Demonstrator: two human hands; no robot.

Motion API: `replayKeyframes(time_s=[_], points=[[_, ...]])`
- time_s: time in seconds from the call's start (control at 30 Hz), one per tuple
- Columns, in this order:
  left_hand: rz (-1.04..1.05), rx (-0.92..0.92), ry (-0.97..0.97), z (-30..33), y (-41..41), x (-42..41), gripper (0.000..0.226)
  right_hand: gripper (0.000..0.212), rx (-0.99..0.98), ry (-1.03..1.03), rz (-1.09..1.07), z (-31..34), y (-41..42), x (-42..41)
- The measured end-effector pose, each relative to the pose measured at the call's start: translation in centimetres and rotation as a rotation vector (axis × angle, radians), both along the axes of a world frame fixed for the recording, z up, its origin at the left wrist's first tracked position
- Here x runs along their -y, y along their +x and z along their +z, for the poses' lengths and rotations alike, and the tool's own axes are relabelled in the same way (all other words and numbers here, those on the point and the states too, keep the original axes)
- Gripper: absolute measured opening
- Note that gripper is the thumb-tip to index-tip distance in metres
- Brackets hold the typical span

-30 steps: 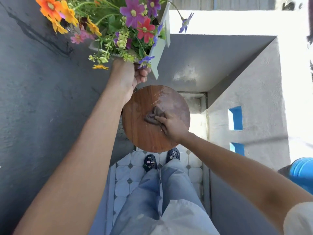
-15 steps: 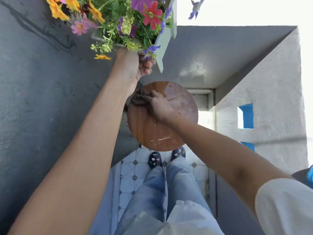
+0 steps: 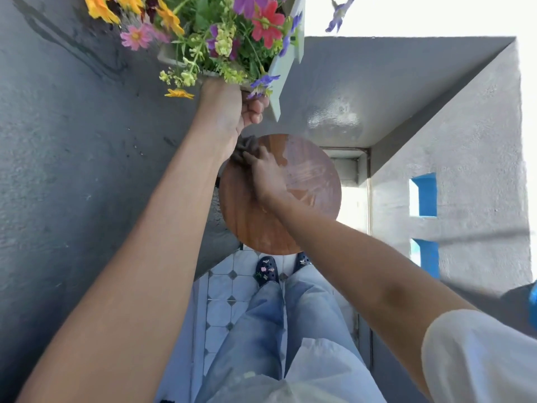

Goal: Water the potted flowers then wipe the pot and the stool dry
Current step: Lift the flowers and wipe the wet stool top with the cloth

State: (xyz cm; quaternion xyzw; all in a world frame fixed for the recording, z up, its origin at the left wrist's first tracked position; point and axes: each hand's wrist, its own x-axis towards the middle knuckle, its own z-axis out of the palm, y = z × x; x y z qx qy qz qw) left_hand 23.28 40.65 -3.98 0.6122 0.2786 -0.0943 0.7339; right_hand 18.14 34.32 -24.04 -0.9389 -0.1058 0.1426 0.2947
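We are holding the pot (image 3: 286,68) of flowers (image 3: 220,30) up in the air with our left hand (image 3: 232,109), its fingers curling under the pot's lower edge, well clear of the stool (image 3: 305,181) below. The pot is tilting, its pale wall slanting down toward the stool's far rim. Our right hand (image 3: 267,175) is pressing a dark cloth (image 3: 245,148) against the far left edge of the round wooden seat, fingers bent over the bunched fabric and gripping it. Pale streaks are showing on the seat's right half, probably moisture or glare, so we judge the stool wipe is only partly done.

Several things could go wrong from here. The pot is hanging on one hand's grip; if our fingers are slipping on a wet base, it could drop onto the seat or the tiled floor (image 3: 232,289). The tilt could spill soil or water onto wood we are drying. Pushing hard at the seat's edge could tip the stool toward the grey wall (image 3: 72,170).

We are seeing no brand, label or readable writing anywhere; the shoes (image 3: 267,270) carry small charms only.
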Motion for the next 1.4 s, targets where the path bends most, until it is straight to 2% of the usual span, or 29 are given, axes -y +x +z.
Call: replayKeyframes(time_s=[0.17, 0.23, 0.33, 0.4, 0.53, 0.6, 0.77, 0.87, 0.97, 1.07, 1.23, 1.4], points=[[-0.024, -0.004, -0.002, 0.1, -0.7, 0.5, 0.042, 0.051, -0.066, 0.018, 0.138, -0.2, -7.2, -5.1], [-0.019, -0.007, 0.007, 0.2, -1.1, 0.8, 0.043, 0.054, -0.06, 0.034, 0.196, -0.5, -9.7, -4.2], [-0.019, -0.019, 0.01, 0.0, -1.5, 0.8, 0.044, 0.047, 0.004, 0.043, 0.246, -0.7, -11.1, 0.4], [-0.021, -0.025, 0.0, -0.1, -1.8, 0.7, 0.044, 0.049, 0.043, 0.016, 0.184, -0.6, -9.7, 4.9], [-0.011, -0.012, 0.007, 0.0, -2.6, 0.7, 0.041, 0.042, 0.055, -0.064, -0.259, -0.5, -3.7, 13.6], [-0.013, -0.005, 0.022, 0.0, -2.9, 0.6, 0.04, 0.041, 0.043, -0.092, -0.344, -0.6, -1.8, 14.9], [-0.028, -0.002, 0.058, -0.1, -3.9, 0.5, 0.041, 0.04, 0.062, -0.059, -0.327, 0.2, -2.5, 10.5], [-0.037, -0.003, 0.071, 0.0, -4.4, 0.7, 0.039, 0.037, 0.0, 0.043, -0.262, 0.6, -4.7, 5.1], [-0.046, -0.014, 0.055, -0.1, -5.0, 0.9, 0.039, 0.044, -0.041, 0.034, -0.144, 0.6, -8.6, -0.1], [-0.051, -0.013, 0.044, -0.2, -5.6, 1.1, 0.037, 0.05, -0.066, 0.022, -0.003, 0.6, -13.5, -2.0], [-0.065, -0.013, 0.016, -0.4, -6.1, 0.8, 0.035, 0.045, -0.013, 0.061, -0.005, -0.9, -17.1, 4.5], [-0.052, -0.015, 0.019, -0.7, -5.8, 0.2, 0.037, 0.042, 0.025, 0.014, -0.338, -1.1, -10.5, 13.8]])
